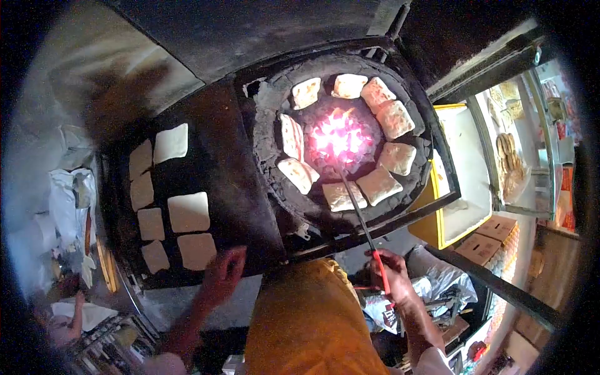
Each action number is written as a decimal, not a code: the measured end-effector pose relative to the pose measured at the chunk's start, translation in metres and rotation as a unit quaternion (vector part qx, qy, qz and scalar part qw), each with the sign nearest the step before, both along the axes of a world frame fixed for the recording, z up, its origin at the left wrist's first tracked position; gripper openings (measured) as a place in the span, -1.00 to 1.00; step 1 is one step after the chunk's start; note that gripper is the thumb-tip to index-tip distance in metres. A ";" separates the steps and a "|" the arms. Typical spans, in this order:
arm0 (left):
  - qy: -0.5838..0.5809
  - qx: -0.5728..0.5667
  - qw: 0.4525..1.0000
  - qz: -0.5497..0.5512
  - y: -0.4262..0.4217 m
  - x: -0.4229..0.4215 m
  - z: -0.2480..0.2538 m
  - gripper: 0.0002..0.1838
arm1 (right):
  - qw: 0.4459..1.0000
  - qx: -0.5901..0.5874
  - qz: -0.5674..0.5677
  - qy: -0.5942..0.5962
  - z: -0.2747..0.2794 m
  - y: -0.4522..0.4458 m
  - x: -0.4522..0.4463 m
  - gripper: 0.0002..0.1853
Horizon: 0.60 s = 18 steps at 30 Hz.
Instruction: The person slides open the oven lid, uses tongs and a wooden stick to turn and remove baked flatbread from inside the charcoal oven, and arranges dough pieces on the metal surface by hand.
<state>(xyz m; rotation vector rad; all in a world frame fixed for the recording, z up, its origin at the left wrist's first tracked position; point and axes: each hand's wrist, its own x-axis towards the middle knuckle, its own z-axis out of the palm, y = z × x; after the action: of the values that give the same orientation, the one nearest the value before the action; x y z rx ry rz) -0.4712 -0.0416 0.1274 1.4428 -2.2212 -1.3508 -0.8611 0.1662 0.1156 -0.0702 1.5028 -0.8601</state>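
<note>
My right hand [392,275] is wrapped round the red handle of long metal tongs [357,212], whose far end reaches the glowing coals [342,137] in the round oven. Several flat bread pieces [395,120] stick around the oven's inner wall, some browned. My left hand [227,267] hangs by the front edge of the dark griddle, close to a square dough piece [197,251]; its fingers look curled, and what they hold, if anything, is too dim to tell. Several pale dough squares [189,212] lie on the dark surface [228,181].
A yellow-rimmed white bin [465,169] stands right of the oven, with cardboard boxes [478,249] below it. Baked breads [509,156] sit behind glass at the far right. Another person's arm [77,315] shows at the lower left. Bags [437,269] lie below the oven.
</note>
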 end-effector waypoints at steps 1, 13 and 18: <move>0.002 -0.010 1.000 -0.012 -0.031 -0.027 -0.009 -0.66 | 0.999 -0.002 -0.035 0.025 0.009 0.001 0.008 -0.63; -0.344 -0.258 0.804 -0.410 -0.252 -0.265 -0.144 0.32 | 0.992 0.039 -0.118 0.023 0.040 0.106 0.055 -0.67; -0.375 -0.233 0.782 -0.440 -0.267 -0.277 -0.155 0.28 | 0.980 0.005 -0.200 0.006 0.030 0.116 0.071 -0.75</move>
<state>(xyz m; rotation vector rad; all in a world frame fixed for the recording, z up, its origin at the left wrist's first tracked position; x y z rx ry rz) -0.7481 -0.3083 -0.0272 0.7879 -3.6642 -0.1435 -0.7903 0.2819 0.1458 0.2431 1.5587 -1.1727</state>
